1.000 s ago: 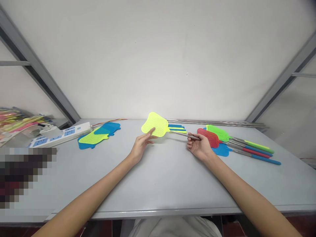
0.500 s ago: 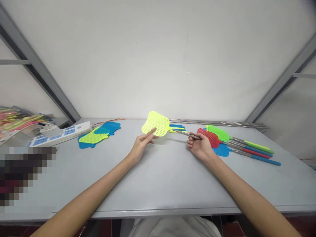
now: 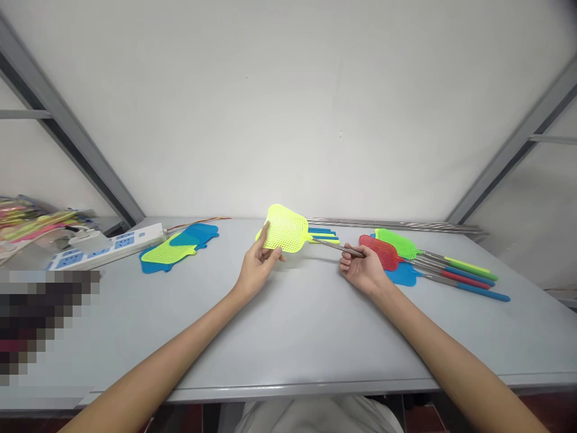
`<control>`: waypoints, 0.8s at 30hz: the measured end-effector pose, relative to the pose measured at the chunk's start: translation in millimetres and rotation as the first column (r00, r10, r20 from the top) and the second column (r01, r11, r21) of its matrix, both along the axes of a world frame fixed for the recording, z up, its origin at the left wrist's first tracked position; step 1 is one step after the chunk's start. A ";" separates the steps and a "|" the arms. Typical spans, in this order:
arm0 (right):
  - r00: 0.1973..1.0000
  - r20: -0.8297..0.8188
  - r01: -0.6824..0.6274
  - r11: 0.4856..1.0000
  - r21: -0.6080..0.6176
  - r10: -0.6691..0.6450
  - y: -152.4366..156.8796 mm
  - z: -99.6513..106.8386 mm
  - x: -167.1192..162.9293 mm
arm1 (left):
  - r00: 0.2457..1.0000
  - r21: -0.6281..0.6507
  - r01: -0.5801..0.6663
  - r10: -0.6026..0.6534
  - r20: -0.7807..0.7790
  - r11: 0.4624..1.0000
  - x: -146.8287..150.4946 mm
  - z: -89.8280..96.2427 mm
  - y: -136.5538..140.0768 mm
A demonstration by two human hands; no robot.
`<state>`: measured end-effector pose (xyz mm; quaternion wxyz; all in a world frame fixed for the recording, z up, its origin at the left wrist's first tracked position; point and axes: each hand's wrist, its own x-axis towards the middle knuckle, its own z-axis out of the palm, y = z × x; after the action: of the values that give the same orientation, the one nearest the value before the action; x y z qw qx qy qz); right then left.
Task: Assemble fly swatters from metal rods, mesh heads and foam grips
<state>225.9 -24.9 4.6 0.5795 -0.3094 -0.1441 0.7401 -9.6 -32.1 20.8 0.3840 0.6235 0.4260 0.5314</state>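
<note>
A yellow fly swatter head [image 3: 288, 230] with a perforated face is held up over the table, its neck joined to a thin metal rod [image 3: 331, 244]. My left hand [image 3: 258, 264] grips the head by its lower left side, fingers behind and thumb near the bottom edge. My right hand [image 3: 362, 267] is closed around the rod, pinching it between thumb and fingers. Beside my right hand lie a red swatter [image 3: 379, 251], a green swatter [image 3: 401, 243] and a blue swatter [image 3: 401, 275], with metal rods and coloured grips pointing right.
Loose blue and yellow swatter heads [image 3: 169, 251] lie at the left, near a white power strip [image 3: 108, 246]. Behind my hands are blue and yellow grips [image 3: 323, 231]. Metal rods [image 3: 406, 226] run along the wall. Colourful packed items [image 3: 36, 222] sit far left.
My left hand has shifted its hold on the yellow head, from fingers at its lower edge to its left side. The head has turned slightly; my right hand still holds the rod.
</note>
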 end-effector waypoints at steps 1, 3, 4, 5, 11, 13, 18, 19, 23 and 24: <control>1.000 0.003 -0.005 1.000 -0.005 0.005 -0.4 0.1 -0.6 | 1.000 -0.007 -0.001 0.001 0.031 1.000 0.5 0.7 -0.7; 1.000 0.010 -0.016 1.000 -0.007 0.016 -1.2 0.3 -1.8 | 0.998 -0.025 -0.002 0.003 0.069 1.000 0.6 0.9 -1.1; 1.000 0.013 -0.021 1.000 -0.007 0.021 -1.7 0.5 -2.4 | 0.997 -0.030 -0.003 0.005 0.074 1.000 0.3 0.5 -0.7; 1.000 0.014 -0.024 1.000 -0.007 0.025 -2.2 0.7 -3.0 | 0.997 -0.032 -0.006 0.009 0.078 0.999 -0.1 -0.3 0.0; 0.999 -0.023 -0.024 1.000 -0.019 0.023 -4.5 2.6 -4.8 | 0.991 0.045 -0.002 -0.004 0.134 0.999 -1.7 -0.7 4.0; 0.999 -0.032 -0.009 1.000 -0.027 0.008 -4.3 2.8 -4.5 | 0.989 0.054 -0.002 -0.006 0.149 0.999 -2.9 2.2 4.6; 1.000 -0.025 -0.001 0.999 -0.035 0.000 -2.4 2.5 -3.5 | 0.984 0.003 -0.028 0.027 0.179 1.000 -12.0 8.9 9.6; 1.000 -0.019 -0.003 0.999 -0.034 0.002 -2.3 2.5 -3.5 | 0.981 -0.007 -0.039 0.039 0.188 0.999 -14.3 9.9 11.1; 0.998 0.058 -0.012 1.000 -0.008 0.012 -4.1 3.7 -4.1 | 0.980 -0.100 -0.064 0.081 0.182 0.993 -19.8 15.1 13.4; 0.996 0.087 -0.018 1.000 0.003 0.017 -4.8 4.2 -4.3 | 0.981 -0.145 -0.040 0.067 0.180 0.989 -19.9 16.7 12.4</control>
<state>221.6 -29.8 8.8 0.5668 -0.3387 -0.1734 0.7307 -29.4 -19.7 37.6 0.4503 0.5314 0.4417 0.5655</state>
